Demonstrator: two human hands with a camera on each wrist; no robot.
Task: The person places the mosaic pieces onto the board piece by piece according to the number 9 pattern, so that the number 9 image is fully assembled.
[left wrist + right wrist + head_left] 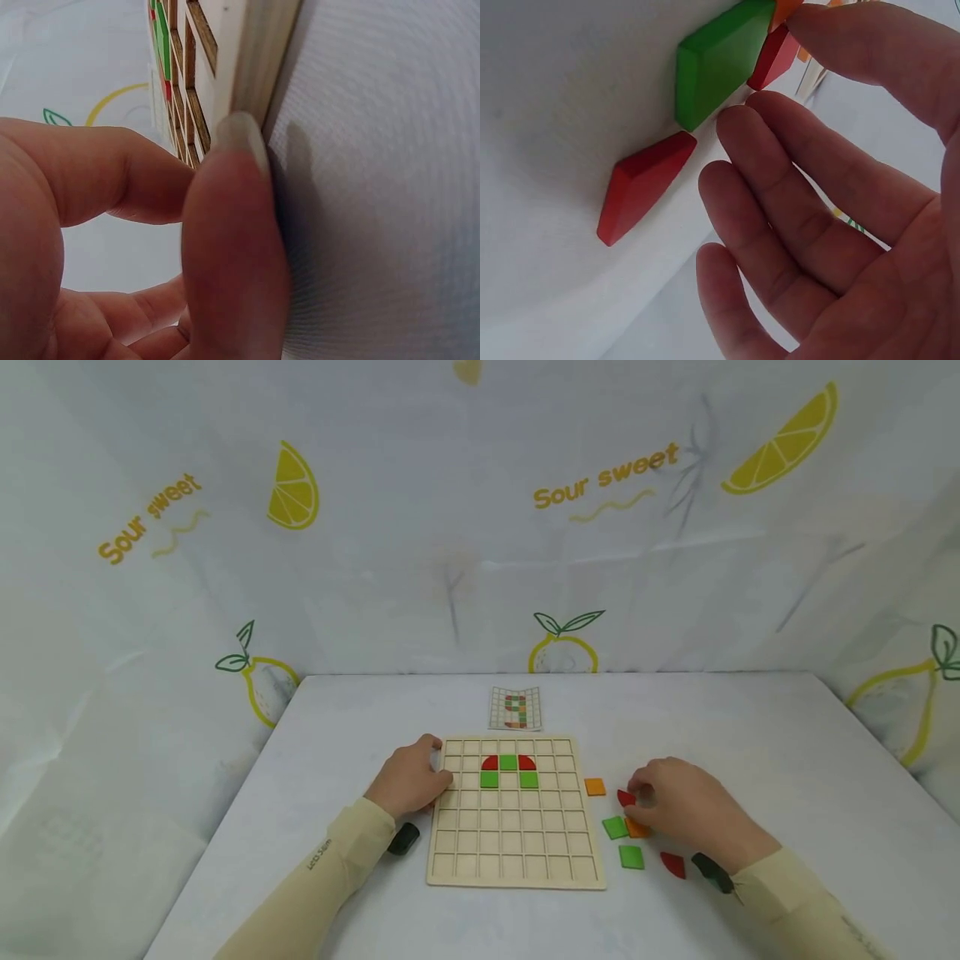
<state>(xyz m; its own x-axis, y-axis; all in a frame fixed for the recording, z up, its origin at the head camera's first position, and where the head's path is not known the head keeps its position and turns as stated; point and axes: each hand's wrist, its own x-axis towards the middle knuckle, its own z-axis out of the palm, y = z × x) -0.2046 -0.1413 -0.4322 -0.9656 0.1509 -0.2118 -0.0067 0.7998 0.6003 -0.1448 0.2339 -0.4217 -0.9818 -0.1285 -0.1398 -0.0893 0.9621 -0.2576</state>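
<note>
A wooden grid board [513, 843] lies flat on the table. Near its top, red quarter-circle tiles and green square tiles [507, 762] form an arch. At the board's left edge, my left hand [408, 779] touches the rim; its thumb [236, 240] rests against the edge in the left wrist view. My right hand [686, 806] hovers low over loose tiles, thumb and index finger apart around a red quarter-circle tile [626, 797]. An orange square tile [637, 829] lies under its thumb. The right wrist view shows a green tile [724, 64] and a red tile [645, 187] beside the fingertips.
Behind the board lies a pattern card [515, 708] with a coloured figure. Right of the board are another orange tile [595, 787], green squares [632, 857] and a red quarter-circle [672, 864]. A bit of orange shows beside the left hand. A printed cloth backs the table.
</note>
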